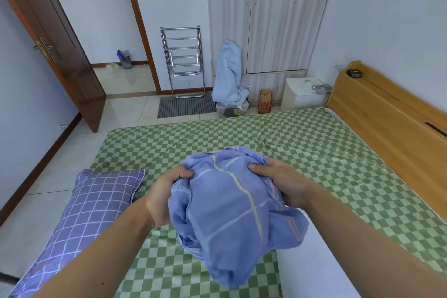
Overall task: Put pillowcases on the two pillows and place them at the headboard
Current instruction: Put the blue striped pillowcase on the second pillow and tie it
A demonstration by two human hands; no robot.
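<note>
Your left hand [164, 197] and right hand [280, 184] grip the bunched blue pillowcase [232, 215]; one cased pillow [82, 220] lies on the bed [302, 147], neither at the headboard [387, 113] yet.

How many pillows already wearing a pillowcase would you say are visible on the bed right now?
1. The covered pillow lies at the bed's left edge. A bare white pillow sits lower right, and both hands grip the bunched blue pillowcase; nothing else shows.
</note>
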